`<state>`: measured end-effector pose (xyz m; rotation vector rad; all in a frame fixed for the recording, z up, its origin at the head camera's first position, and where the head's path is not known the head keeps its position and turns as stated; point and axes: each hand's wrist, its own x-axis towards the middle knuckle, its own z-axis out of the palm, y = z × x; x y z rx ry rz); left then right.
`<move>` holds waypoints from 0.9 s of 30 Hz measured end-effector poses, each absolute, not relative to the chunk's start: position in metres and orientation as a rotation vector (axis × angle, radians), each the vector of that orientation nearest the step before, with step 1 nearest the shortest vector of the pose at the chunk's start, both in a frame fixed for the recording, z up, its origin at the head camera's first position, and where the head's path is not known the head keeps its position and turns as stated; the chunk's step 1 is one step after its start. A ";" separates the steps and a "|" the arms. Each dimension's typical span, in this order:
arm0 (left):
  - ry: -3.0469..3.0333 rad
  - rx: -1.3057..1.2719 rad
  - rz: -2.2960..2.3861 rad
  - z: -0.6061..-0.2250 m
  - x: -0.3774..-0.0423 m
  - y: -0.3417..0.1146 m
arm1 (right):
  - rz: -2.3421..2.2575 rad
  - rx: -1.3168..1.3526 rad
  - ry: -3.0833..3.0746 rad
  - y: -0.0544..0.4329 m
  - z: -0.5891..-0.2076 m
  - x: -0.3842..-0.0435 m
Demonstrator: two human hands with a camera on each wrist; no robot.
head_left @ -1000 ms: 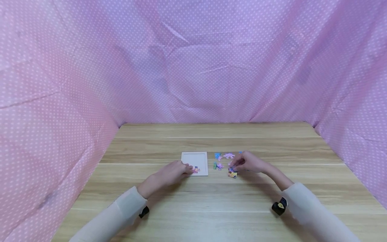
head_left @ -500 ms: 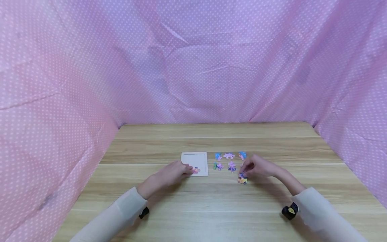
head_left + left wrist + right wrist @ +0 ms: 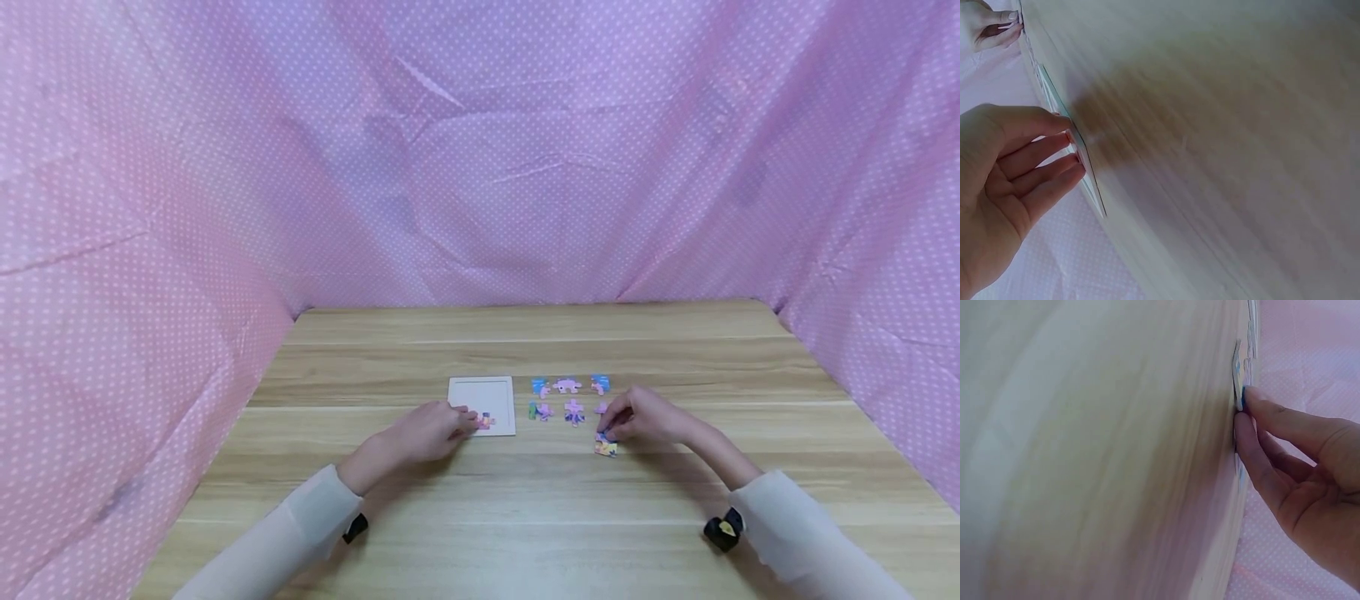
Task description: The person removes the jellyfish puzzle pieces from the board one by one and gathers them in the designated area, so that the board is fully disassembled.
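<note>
In the head view my left hand (image 3: 435, 431) rests its fingertips on the lower left of a white square puzzle tray (image 3: 482, 393). They lie right at a pink jigsaw piece (image 3: 486, 422) inside the tray, partly covering it. In the left wrist view these fingers are loosely bent along the tray's edge (image 3: 1094, 190). To the right of the tray, my right hand (image 3: 647, 415) pinches a yellow and purple jigsaw piece (image 3: 606, 449) between thumb and fingers, low over the wood. The piece (image 3: 1237, 369) stands tilted in the right wrist view, its top hidden by my fingertips.
Several loose jigsaw pieces lie in rows right of the tray, among them a pink one (image 3: 567, 386), a blue-pink one (image 3: 600, 383) and a purple one (image 3: 574, 412). Pink dotted cloth (image 3: 480, 167) surrounds the wooden table (image 3: 480, 525) at the back and sides.
My right hand has moved right and slightly nearer with the yellow jigsaw piece, uncovering other pieces, and in the last half second shifted only a little. My left hand has stayed in place.
</note>
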<state>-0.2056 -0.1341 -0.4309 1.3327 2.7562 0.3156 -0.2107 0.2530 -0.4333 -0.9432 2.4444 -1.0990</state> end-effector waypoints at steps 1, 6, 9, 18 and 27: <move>2.752 1.324 0.308 -0.431 -0.206 -0.134 | -1.100 -0.947 2.448 0.253 -0.434 -0.211; 2.731 1.286 0.289 -0.430 -0.206 -0.136 | -1.103 -0.924 2.448 0.254 -0.434 -0.211; 2.732 1.290 0.299 -0.429 -0.207 -0.135 | -1.106 -0.901 2.445 0.256 -0.433 -0.212; 2.725 1.309 0.387 -0.427 -0.206 -0.136 | -1.124 -0.874 2.468 0.255 -0.430 -0.214; 2.743 1.300 0.381 -0.427 -0.204 -0.138 | -1.090 -0.892 2.519 0.241 -0.430 -0.220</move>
